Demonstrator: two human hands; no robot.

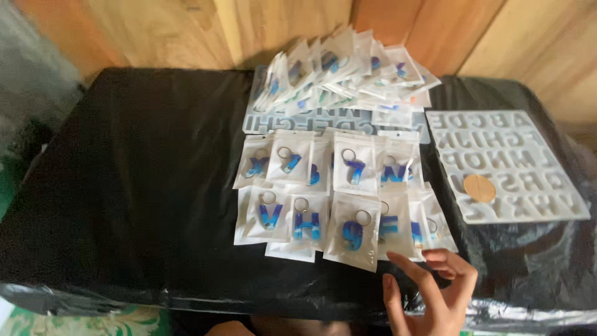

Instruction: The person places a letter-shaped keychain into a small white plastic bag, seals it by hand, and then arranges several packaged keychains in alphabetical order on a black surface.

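Right at the bottom edge, our right hand (pixel 435 292) hovers over the black-covered table (pixel 124 186), fingers loose and spread, holding nothing, with the fingertips just short of the nearest packet (pixel 353 231). That packet is a small clear bag with a blue character keychain inside, lying at the front of two neat rows of similar packets (pixel 311 168). Behind them we've got a messy pile (pixel 348 71) of more packets on top of a clear letter mould (pixel 323 121). Off to the right sits a second mould (pixel 510 165) with a round wooden disc (pixel 479 188) resting on it. Our left hand isn't showing.
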